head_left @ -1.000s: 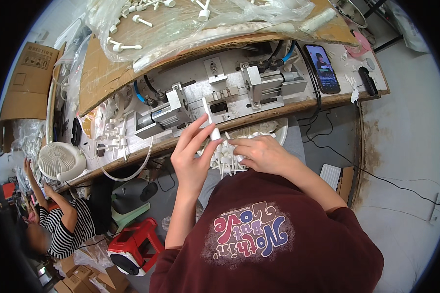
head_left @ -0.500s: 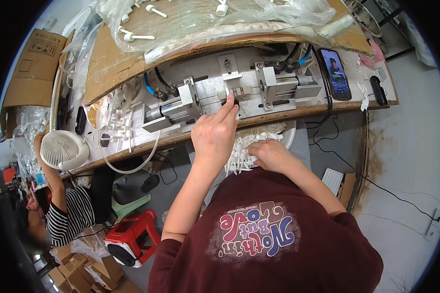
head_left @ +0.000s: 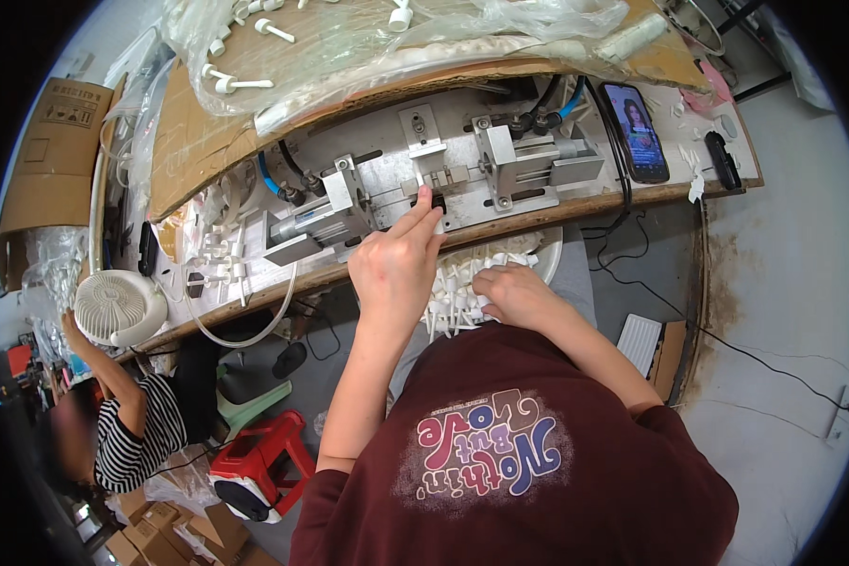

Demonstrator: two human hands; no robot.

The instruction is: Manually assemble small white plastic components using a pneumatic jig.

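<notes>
My left grip [head_left: 393, 269] extends over the front edge of the worktop [head_left: 675, 111]. Its fingers are drawn together, narrow, on a white plastic stem [head_left: 422, 175]; the thumb side is partly hidden. The tip of the stem projects past my index fingertip, at the slotted metal block [head_left: 453, 177] of the fixture. Two pneumatic cylinder units flank this block: the left cylinder unit [head_left: 323, 219] and the right cylinder unit [head_left: 538, 162]. An upright metal bracket [head_left: 419, 127] stands directly behind it.

My right grip [head_left: 519, 294] is curled low, its fingertips at the white plastic pieces [head_left: 456, 294] in a round white basin [head_left: 556, 257] between the worktop and my shirt. I cannot tell whether this grip is closed on a piece.

A smartphone [head_left: 635, 132] with a lit screen lies to the right of the right cylinder unit. A white fan [head_left: 121, 307] is positioned at the left end. Clear plastic film [head_left: 500, 21] and further stemmed pieces lie on the cardboard sheet [head_left: 198, 143] above the fixture.
</notes>
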